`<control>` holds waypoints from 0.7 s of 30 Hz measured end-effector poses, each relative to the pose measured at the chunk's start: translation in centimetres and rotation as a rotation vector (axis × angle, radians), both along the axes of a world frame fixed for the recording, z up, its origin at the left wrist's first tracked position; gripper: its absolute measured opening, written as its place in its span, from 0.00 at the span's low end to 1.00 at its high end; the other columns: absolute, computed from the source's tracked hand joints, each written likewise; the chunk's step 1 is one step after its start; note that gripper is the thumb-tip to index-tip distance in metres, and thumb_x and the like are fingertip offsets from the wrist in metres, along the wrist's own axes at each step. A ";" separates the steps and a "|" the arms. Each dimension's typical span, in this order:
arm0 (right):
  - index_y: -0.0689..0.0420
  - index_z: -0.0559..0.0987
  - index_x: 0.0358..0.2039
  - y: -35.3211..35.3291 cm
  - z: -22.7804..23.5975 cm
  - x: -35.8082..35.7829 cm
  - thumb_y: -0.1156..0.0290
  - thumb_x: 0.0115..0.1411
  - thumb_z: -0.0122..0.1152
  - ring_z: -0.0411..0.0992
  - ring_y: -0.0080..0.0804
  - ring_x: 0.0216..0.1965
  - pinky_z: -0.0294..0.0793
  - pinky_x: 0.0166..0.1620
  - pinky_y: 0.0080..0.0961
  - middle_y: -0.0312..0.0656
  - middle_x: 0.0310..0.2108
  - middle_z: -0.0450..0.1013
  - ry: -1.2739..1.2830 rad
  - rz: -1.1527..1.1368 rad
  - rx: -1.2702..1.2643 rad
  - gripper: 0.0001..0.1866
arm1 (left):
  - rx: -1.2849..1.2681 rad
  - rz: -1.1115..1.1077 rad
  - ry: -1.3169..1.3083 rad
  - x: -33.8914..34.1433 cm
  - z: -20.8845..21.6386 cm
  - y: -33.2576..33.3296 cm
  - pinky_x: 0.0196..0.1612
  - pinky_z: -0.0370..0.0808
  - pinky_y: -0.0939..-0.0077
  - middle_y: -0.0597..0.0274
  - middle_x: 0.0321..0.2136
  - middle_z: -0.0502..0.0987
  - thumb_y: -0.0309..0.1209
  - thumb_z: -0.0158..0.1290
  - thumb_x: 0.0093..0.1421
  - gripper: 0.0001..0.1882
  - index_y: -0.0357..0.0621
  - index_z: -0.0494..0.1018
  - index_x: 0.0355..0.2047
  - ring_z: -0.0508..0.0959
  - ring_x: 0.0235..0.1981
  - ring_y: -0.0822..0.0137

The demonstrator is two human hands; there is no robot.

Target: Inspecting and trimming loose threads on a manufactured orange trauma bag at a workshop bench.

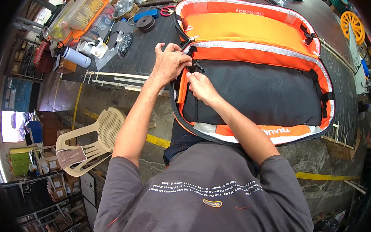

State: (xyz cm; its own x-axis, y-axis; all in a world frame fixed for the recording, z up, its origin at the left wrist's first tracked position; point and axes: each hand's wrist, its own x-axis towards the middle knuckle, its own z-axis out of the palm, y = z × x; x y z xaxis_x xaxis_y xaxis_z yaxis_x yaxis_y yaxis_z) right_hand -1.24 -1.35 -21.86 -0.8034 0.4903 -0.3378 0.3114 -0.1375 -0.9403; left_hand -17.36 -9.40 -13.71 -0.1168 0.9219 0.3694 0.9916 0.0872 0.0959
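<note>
An orange bag (pixel 248 23) lies opened out like a clamshell on the dark table, with reflective silver trim and a black panel (pixel 252 90) in its near half. My left hand (pixel 169 65) is closed on the bag's left rim, close to where the two halves meet. Just nearer to me, my right hand (pixel 202 87) has its fingers closed against the inner side of the same orange wall. Between the two hands a short black strap end (pixel 197 66) sticks out. What my fingertips pinch is partly hidden.
Left on the table stand a light-blue bottle (pixel 76 57), a black webbing roll (pixel 146 23), pink-handled scissors (pixel 167 10) and a clear plastic tub (pixel 86 13). A beige plastic chair (pixel 106 133) stands on the floor at left. A yellow wheel (pixel 352 27) is at far right.
</note>
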 end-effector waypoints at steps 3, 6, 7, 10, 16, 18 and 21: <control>0.52 0.74 0.38 0.0 1.9 0.1 0.49 0.78 0.53 0.59 0.17 0.16 0.54 0.17 0.22 0.29 0.23 0.66 -0.018 0.018 -0.158 0.19 | -0.002 0.001 0.026 -0.1 -0.1 -0.3 0.66 0.56 0.35 0.77 0.32 0.85 0.39 0.70 0.59 0.05 0.61 0.88 0.37 0.78 0.51 0.66; 0.57 0.75 0.36 0.7 2.2 0.1 0.50 0.78 0.49 0.65 0.21 0.16 0.60 0.17 0.25 0.32 0.23 0.70 -0.068 0.090 -0.123 0.23 | -0.009 0.004 0.025 0.1 0.0 -0.2 0.66 0.56 0.35 0.78 0.32 0.85 0.39 0.70 0.59 0.05 0.61 0.88 0.36 0.78 0.51 0.66; 0.57 0.75 0.37 0.8 2.2 0.0 0.50 0.78 0.50 0.64 0.21 0.16 0.60 0.17 0.25 0.32 0.23 0.70 -0.075 0.100 -0.129 0.22 | -0.008 -0.006 0.021 0.0 -0.1 -0.1 0.66 0.56 0.36 0.75 0.31 0.84 0.38 0.70 0.59 0.05 0.60 0.88 0.36 0.78 0.52 0.65; 0.56 0.75 0.38 0.6 2.2 -0.1 0.50 0.78 0.50 0.63 0.21 0.16 0.58 0.17 0.25 0.32 0.23 0.68 -0.067 0.098 -0.177 0.21 | -0.001 -0.014 0.011 0.1 -0.3 -0.1 0.66 0.56 0.35 0.73 0.31 0.84 0.38 0.70 0.59 0.05 0.59 0.87 0.36 0.78 0.52 0.64; 0.52 0.73 0.37 -0.2 1.7 0.7 0.51 0.78 0.53 0.57 0.18 0.16 0.52 0.17 0.23 0.29 0.22 0.64 0.011 0.018 -0.314 0.18 | 0.140 0.031 -0.026 0.0 0.0 -0.5 0.65 0.59 0.43 0.75 0.35 0.85 0.35 0.69 0.61 0.05 0.57 0.86 0.37 0.80 0.50 0.64; 0.52 0.74 0.38 -0.4 1.8 1.7 0.51 0.76 0.60 0.53 0.15 0.15 0.47 0.18 0.22 0.26 0.20 0.60 -0.009 -0.001 -0.309 0.17 | 0.424 0.169 -0.030 -0.8 0.3 -1.8 0.61 0.62 0.53 0.73 0.38 0.85 0.30 0.64 0.62 0.06 0.55 0.82 0.40 0.81 0.47 0.61; 0.54 0.82 0.39 -0.7 3.2 4.2 0.52 0.72 0.66 0.51 0.15 0.13 0.46 0.17 0.23 0.23 0.16 0.58 -0.155 0.106 -0.185 0.17 | 0.654 0.392 -0.025 -0.8 2.7 -4.3 0.58 0.69 0.56 0.63 0.41 0.83 0.18 0.54 0.57 0.18 0.48 0.81 0.46 0.80 0.44 0.56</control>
State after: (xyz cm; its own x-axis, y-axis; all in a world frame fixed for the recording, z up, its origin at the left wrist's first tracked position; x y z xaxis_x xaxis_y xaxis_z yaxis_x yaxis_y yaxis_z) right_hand 2.91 -2.08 -18.64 -0.7787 0.3241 -0.5372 0.4718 -0.2618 -0.8419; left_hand -18.13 -13.68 -11.00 -0.4063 0.4057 0.8187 0.8965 0.3505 0.2712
